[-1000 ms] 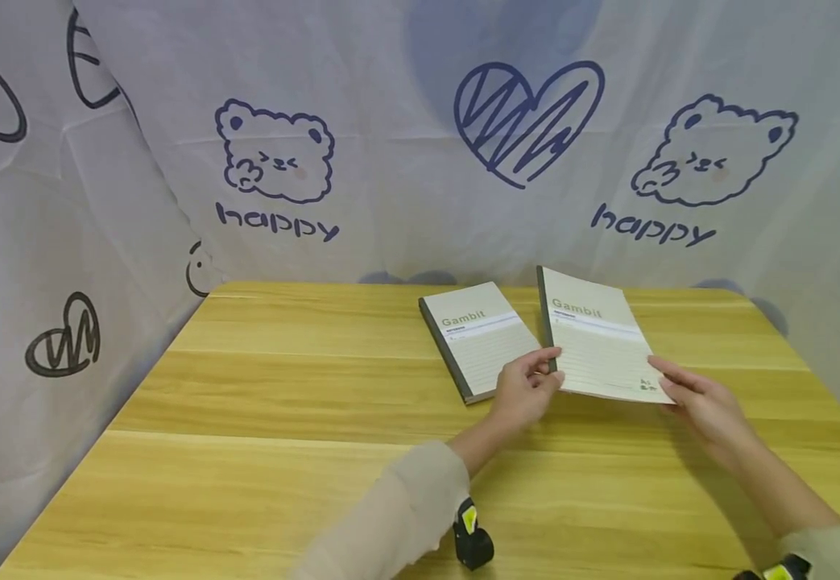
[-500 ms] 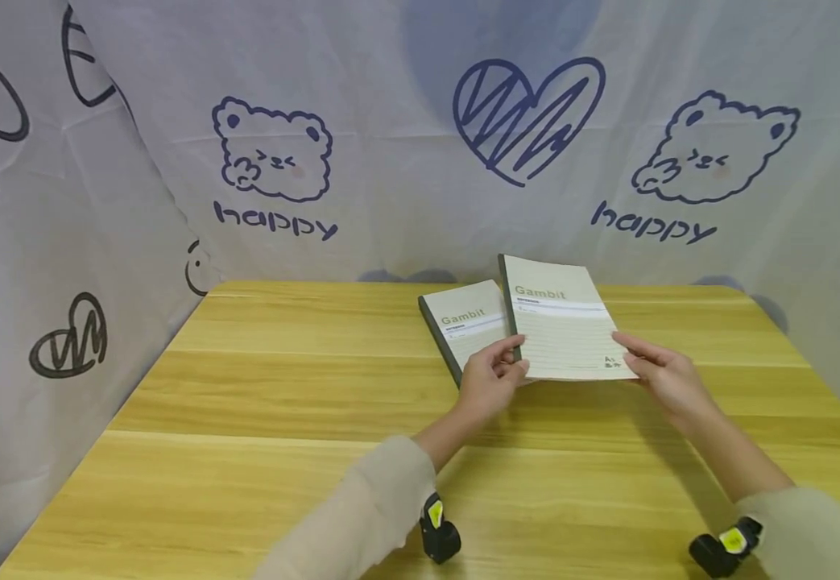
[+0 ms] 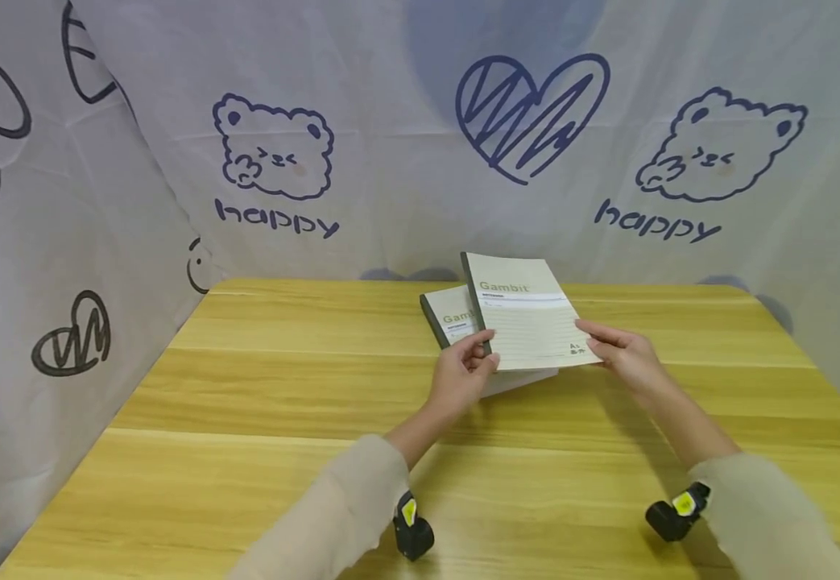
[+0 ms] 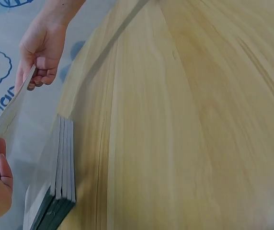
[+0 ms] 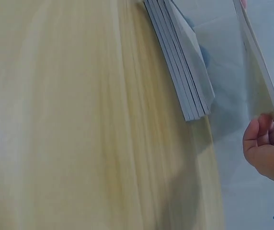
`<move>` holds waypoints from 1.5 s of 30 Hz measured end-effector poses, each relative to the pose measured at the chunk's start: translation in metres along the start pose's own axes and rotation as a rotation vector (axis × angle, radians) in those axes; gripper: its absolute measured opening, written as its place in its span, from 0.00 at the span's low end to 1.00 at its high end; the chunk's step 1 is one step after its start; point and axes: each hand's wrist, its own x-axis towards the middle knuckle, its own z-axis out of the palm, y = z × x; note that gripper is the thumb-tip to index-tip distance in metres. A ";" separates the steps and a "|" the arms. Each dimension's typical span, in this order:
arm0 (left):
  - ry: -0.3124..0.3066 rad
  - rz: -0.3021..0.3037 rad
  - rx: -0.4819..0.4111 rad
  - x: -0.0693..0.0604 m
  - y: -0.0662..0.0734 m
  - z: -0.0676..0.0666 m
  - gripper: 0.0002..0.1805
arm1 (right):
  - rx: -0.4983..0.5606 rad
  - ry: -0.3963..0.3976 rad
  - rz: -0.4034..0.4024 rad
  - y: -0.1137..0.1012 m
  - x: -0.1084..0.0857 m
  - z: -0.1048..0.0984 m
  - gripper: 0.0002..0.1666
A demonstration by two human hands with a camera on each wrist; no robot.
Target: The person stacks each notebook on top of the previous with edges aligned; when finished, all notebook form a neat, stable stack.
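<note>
A cream notebook (image 3: 528, 322) with a dark spine and "Gambit" on its cover is held up between both hands. My left hand (image 3: 459, 374) pinches its spine side near the lower corner, thumb and fingers on either face. At the lower right corner, my right hand (image 3: 630, 362) grips the opposite edge. Below it lies a stack of similar notebooks (image 4: 62, 163), partly covered in the head view. Both wrist views show a gap between the held notebook and this stack (image 5: 180, 67).
The wood-grain table (image 3: 260, 411) spreads out in front and to both sides. White cloth (image 3: 391, 161) printed with bears and hearts hangs behind the table's far edge and along the left. Black wrist cameras (image 3: 412, 528) sit at both sleeves.
Both hands have carried the notebook leftward, from right of the stack to above it. It now hides much of the stack's top cover in the head view. The stack stays put.
</note>
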 end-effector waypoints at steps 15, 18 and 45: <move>0.117 -0.089 -0.020 -0.011 -0.020 -0.014 0.18 | -0.161 -0.054 -0.024 0.005 0.036 0.026 0.25; 0.128 -0.083 -0.009 -0.013 -0.025 -0.014 0.18 | -0.235 -0.047 -0.020 0.007 0.041 0.030 0.24; 0.054 0.180 0.601 -0.018 -0.055 -0.013 0.18 | -0.346 0.011 0.048 0.014 0.056 0.037 0.23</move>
